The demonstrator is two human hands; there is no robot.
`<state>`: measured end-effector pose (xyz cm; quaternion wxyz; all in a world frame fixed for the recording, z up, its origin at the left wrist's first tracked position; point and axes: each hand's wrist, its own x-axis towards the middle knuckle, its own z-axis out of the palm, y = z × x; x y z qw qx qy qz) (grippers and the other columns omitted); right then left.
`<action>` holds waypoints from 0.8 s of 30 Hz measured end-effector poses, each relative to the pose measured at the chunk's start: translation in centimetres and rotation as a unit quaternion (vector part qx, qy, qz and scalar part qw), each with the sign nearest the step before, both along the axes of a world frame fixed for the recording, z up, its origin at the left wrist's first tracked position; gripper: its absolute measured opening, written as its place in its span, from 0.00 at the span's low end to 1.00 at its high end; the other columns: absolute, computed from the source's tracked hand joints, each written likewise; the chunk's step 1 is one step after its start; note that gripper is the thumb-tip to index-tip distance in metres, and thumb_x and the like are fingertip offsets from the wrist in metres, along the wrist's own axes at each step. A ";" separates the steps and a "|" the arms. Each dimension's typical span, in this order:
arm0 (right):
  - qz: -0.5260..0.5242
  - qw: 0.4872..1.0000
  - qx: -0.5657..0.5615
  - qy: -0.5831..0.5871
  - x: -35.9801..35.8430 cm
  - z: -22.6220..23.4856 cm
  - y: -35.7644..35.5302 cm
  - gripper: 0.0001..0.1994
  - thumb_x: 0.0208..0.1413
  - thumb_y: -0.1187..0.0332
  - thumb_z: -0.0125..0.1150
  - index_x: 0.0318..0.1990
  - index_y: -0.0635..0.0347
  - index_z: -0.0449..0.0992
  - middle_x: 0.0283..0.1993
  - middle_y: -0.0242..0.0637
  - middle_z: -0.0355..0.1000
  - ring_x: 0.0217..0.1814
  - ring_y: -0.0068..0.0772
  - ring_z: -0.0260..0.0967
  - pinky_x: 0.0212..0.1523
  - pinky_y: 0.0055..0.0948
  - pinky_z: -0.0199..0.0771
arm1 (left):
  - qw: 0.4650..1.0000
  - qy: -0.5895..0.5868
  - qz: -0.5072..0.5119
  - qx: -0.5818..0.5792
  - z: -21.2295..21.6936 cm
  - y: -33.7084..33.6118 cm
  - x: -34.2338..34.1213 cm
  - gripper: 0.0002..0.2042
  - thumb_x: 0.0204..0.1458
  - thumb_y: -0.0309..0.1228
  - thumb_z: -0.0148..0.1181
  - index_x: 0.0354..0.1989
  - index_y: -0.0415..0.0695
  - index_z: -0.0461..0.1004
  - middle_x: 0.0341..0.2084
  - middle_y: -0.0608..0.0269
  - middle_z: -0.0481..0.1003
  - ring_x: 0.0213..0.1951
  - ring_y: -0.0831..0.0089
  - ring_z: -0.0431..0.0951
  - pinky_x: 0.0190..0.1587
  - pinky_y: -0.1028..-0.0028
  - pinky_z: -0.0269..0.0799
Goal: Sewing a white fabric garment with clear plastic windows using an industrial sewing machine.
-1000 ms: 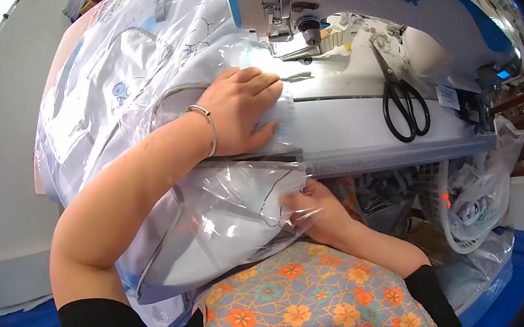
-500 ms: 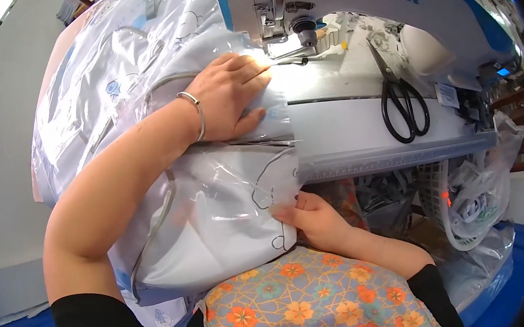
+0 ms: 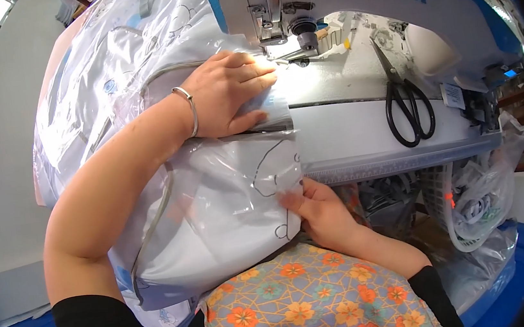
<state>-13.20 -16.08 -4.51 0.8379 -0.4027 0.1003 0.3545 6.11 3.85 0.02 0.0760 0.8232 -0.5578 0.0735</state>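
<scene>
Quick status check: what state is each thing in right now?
Left hand: flat on the clear plastic cover, pressing it down by the needle.
Right hand: pinching the cover's lower edge.
Clear plastic cover: bunched, draped off the machine bed.
Scissors: closed, lying on the bed.

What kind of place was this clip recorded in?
Most likely a sewing workshop. An industrial sewing machine stands on a white worktable with black scissors beside it, and the left hand presses clear-plastic-covered fabric toward the needle while the right hand holds its edge.
</scene>
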 end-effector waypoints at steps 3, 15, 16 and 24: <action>-0.043 0.998 0.034 -0.004 0.4 0.2 0.0 0.15 0.66 0.69 0.56 0.57 0.64 0.71 0.52 0.34 0.74 0.51 0.25 0.72 0.53 0.28 0.71 | 1.000 0.002 -0.007 0.002 -0.1 0.2 0.3 0.25 0.51 0.44 0.61 0.54 0.41 0.74 0.55 0.58 0.75 0.55 0.58 0.72 0.61 0.60 0.63; -0.108 0.993 0.011 -0.047 1.0 0.7 -0.3 0.16 0.65 0.71 0.55 0.58 0.64 0.69 0.51 0.35 0.75 0.50 0.25 0.73 0.53 0.27 0.73 | 0.999 0.013 -0.047 0.000 0.0 0.8 1.2 0.26 0.52 0.47 0.61 0.55 0.41 0.74 0.56 0.56 0.74 0.56 0.55 0.72 0.61 0.58 0.64; -0.106 0.993 0.014 -0.039 1.1 0.9 -0.4 0.14 0.66 0.71 0.55 0.56 0.64 0.70 0.50 0.33 0.75 0.50 0.22 0.71 0.54 0.25 0.71 | 0.998 0.007 -0.054 -0.004 -0.2 1.0 1.4 0.26 0.52 0.47 0.61 0.54 0.41 0.74 0.55 0.56 0.74 0.56 0.55 0.72 0.61 0.57 0.64; -0.100 0.995 0.021 -0.023 1.2 1.1 -0.7 0.12 0.66 0.71 0.56 0.54 0.63 0.70 0.49 0.32 0.74 0.51 0.20 0.69 0.55 0.23 0.69 | 0.998 -0.008 -0.055 -0.004 0.0 1.1 1.1 0.23 0.50 0.43 0.64 0.51 0.41 0.75 0.50 0.55 0.76 0.53 0.56 0.74 0.56 0.59 0.70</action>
